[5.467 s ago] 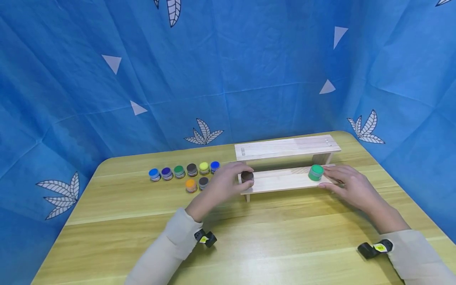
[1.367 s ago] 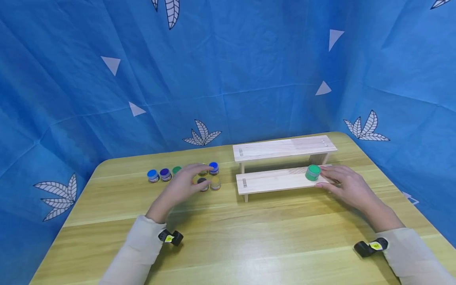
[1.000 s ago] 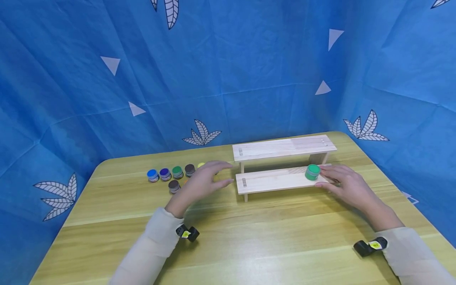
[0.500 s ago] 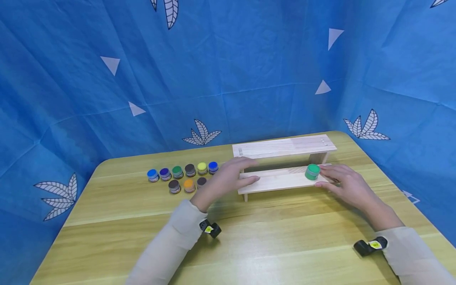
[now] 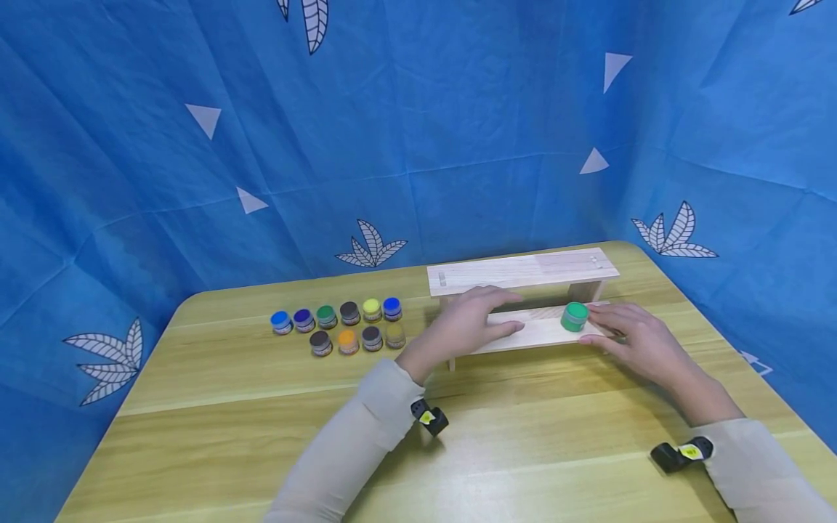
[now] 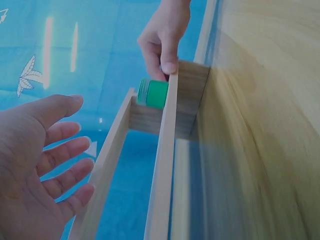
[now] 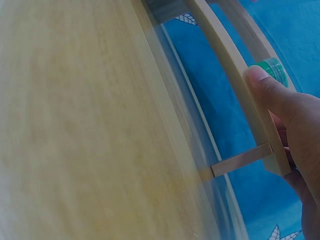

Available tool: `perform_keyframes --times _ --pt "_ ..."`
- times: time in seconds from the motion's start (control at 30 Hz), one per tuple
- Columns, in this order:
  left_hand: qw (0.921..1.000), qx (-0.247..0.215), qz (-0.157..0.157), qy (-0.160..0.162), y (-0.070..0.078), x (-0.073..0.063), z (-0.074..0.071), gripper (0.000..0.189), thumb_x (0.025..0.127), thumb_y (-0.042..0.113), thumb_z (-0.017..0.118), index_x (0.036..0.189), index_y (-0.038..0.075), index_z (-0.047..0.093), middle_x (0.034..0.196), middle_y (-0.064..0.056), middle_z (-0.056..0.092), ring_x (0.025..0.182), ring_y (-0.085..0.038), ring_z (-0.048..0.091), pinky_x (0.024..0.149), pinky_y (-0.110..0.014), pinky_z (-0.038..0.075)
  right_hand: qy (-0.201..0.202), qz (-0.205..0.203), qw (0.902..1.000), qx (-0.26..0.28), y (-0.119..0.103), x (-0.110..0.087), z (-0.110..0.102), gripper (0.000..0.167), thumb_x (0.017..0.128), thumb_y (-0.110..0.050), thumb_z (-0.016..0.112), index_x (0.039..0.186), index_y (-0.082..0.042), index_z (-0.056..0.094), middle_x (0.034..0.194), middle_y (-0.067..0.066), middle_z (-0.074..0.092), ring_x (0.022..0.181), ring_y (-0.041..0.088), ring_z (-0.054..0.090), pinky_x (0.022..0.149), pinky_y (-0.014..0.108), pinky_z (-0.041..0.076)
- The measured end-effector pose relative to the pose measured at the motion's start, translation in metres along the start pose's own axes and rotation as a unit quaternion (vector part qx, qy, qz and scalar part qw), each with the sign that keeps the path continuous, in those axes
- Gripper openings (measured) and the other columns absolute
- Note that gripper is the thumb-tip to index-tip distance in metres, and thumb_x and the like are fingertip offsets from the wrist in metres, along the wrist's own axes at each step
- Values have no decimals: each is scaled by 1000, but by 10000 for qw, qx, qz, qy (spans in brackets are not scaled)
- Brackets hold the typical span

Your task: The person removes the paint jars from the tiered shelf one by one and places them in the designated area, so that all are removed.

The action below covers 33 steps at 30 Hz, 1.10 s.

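Observation:
My left hand (image 5: 472, 321) is empty, its fingers spread and apart from the thumb. It hovers over the lower step of a two-tier wooden shelf (image 5: 546, 333), hiding that step's left end. In the left wrist view a gap separates its fingertips from the green-lidded paint jar (image 6: 152, 93). That jar (image 5: 575, 317) stands upright near the right end of the lower step. Beside it my right hand (image 5: 633, 339) grips the step's right end, thumb at the front edge and fingers behind. In the right wrist view the thumb (image 7: 258, 75) lies close to the jar.
Small paint jars stand in two rows left of the shelf, among them a brown-lidded jar (image 5: 320, 343), an orange one (image 5: 348, 341) and a yellow one (image 5: 372, 310). A blue curtain (image 5: 405, 145) hangs behind the wooden table (image 5: 229, 407).
Earlier my left hand held the brown-lidded jar at the lower step's left end. That jar now stands in the front row on the table. The emptied hand has moved right; my right hand stays put.

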<state>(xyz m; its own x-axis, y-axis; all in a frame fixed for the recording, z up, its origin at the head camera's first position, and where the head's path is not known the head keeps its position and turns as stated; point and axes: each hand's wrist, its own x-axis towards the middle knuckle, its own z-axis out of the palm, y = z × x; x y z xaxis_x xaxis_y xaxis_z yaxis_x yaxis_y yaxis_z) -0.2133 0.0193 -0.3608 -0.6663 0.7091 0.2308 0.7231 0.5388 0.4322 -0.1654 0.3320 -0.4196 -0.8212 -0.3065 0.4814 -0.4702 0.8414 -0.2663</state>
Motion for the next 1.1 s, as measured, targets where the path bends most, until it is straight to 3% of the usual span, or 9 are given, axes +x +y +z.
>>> perform_keyframes --times 0.33,0.67,1.1 --pt "9999 94 25 -98 18 28 20 48 97 45 59 137 19 58 137 5 57 127 -10 50 107 -22 37 -87 3 10000 -18 0 0 -1 54 76 -31 84 118 0 70 117 18 67 110 39 58 91 55 44" --pt "9997 146 -119 -180 25 50 40 48 96 46 59 138 20 57 136 8 57 127 -6 49 105 -19 37 32 -119 9999 19 -1 0 -2 52 74 -28 84 116 -1 71 115 15 69 108 36 60 89 55 45" --pt "9966 744 -278 -229 42 74 57 48 95 48 59 136 23 58 131 11 59 118 -3 54 94 -16 44 11 -153 9999 -38 -2 0 -3 50 76 -27 83 117 -2 71 114 15 69 107 36 60 89 57 46"
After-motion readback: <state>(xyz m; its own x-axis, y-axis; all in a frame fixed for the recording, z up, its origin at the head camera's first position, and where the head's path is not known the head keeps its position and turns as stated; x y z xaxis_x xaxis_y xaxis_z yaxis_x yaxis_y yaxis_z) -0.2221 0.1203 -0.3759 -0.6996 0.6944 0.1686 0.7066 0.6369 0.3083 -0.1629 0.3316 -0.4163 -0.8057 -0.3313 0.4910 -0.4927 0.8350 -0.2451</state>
